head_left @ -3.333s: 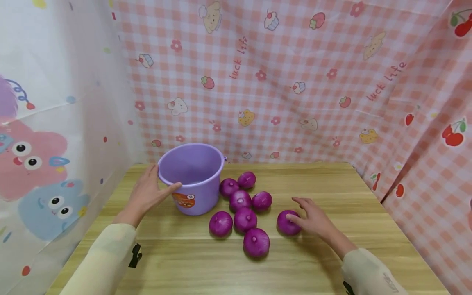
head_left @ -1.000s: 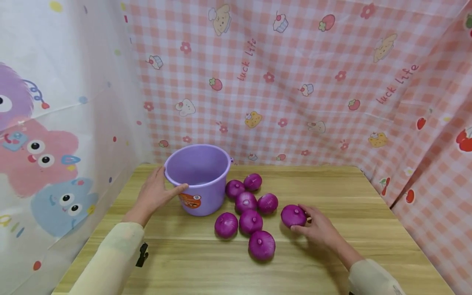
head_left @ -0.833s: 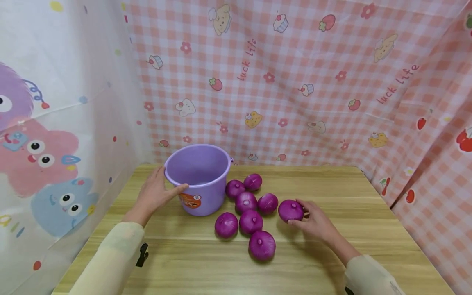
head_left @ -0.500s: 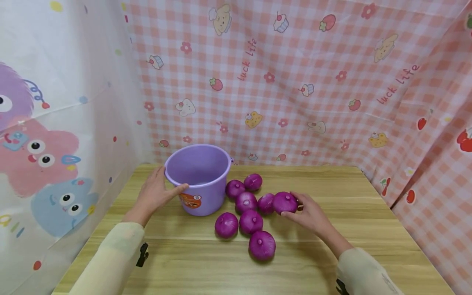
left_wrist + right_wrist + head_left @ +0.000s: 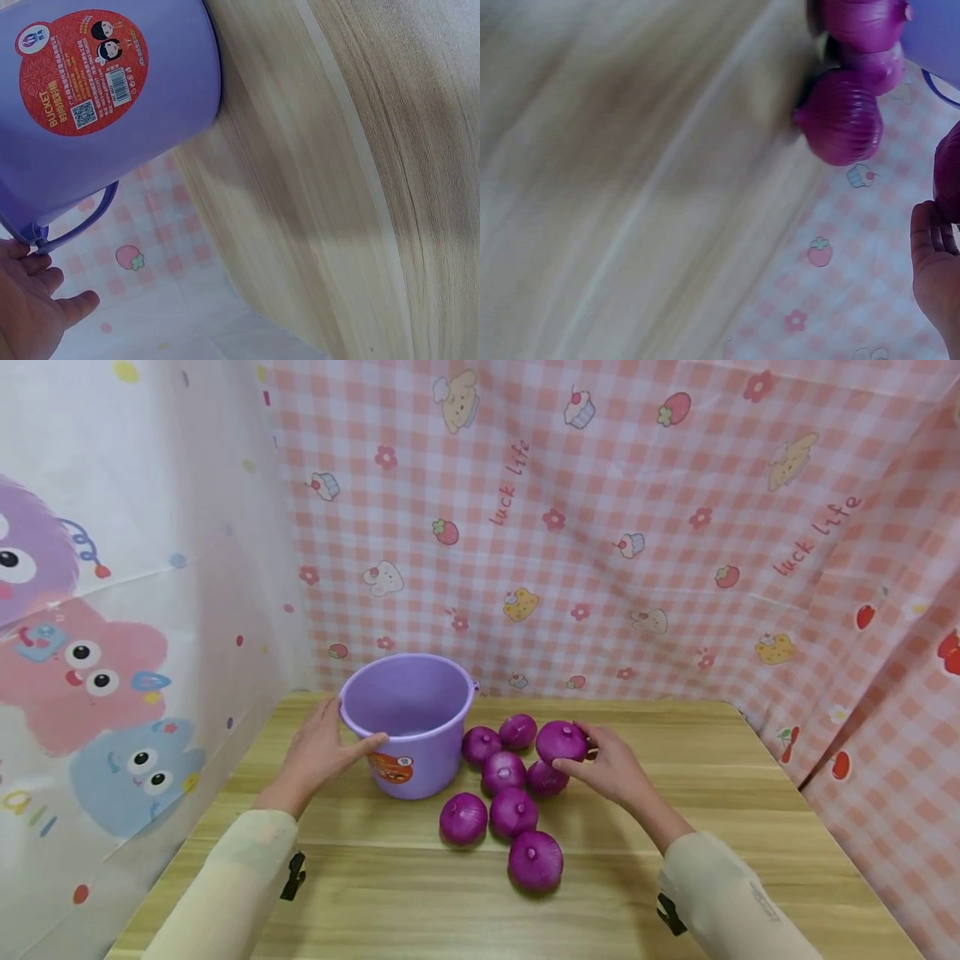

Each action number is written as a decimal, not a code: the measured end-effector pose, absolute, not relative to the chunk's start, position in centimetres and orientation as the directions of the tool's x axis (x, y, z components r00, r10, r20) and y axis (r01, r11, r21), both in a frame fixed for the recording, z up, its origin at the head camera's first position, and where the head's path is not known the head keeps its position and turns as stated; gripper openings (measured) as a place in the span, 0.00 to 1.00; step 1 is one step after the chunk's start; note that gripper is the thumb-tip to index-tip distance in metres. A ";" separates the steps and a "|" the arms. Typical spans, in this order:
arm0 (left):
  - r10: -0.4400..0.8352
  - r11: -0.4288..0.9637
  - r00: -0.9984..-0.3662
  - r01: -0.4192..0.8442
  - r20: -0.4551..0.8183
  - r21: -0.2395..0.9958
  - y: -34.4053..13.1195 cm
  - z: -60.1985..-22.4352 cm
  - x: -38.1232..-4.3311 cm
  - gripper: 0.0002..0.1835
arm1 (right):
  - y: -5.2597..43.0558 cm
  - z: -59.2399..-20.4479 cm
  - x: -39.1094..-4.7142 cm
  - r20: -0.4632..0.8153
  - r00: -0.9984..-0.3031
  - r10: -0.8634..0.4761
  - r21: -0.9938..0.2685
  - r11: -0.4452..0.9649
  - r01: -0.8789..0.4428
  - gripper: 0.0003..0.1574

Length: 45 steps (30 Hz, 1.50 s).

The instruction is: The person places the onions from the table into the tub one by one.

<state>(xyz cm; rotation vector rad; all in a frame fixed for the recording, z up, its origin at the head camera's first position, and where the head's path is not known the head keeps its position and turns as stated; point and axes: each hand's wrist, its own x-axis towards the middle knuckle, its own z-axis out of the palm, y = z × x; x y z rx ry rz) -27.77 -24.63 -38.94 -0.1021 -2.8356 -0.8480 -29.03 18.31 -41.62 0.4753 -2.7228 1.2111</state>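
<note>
A purple bucket [image 5: 420,760] with a red label stands upright at the left of the wooden table. My left hand [image 5: 315,753] holds its near-left rim, thumb along the front; in the left wrist view the fingers [image 5: 34,262] meet the rim beside the handle's end. My right hand [image 5: 611,766] pinches a purple onion [image 5: 561,741] between thumb and fingers, lifted above another onion [image 5: 547,779] that it partly hides. In the right wrist view the held onion [image 5: 949,174] is cut off by the frame's edge. The visible inside of the bucket shows no onion.
Several more purple onions lie right of the bucket, with one [image 5: 536,861] nearest me and one [image 5: 517,732] at the back. A pink checked cloth [image 5: 600,468] hangs behind the table [image 5: 675,727]. A white patterned curtain [image 5: 225,635] hangs at the left.
My right hand has taken hold of the rightmost onion, raised it from the table and carried it left and away from me, over the group. The left hand stays at the bucket.
</note>
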 end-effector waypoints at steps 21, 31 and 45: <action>0.021 0.832 -0.981 0.124 0.192 0.540 -24.5 -38.9 -27.8 0.64 | 13.3 -37.0 -31.9 0.266 -0.918 -0.294 -0.693 0.604 -0.393 0.47; 0.020 0.838 -0.980 0.125 0.198 0.531 -24.7 -39.1 -28.0 0.62 | 10.4 -35.6 -32.9 0.268 -0.916 -0.298 -0.721 0.569 -0.396 0.50; 0.016 0.838 -0.980 0.122 0.200 0.531 -24.9 -39.2 -28.0 0.62 | 6.2 -34.3 -33.8 0.252 -0.924 -0.289 -0.730 0.570 -0.378 0.47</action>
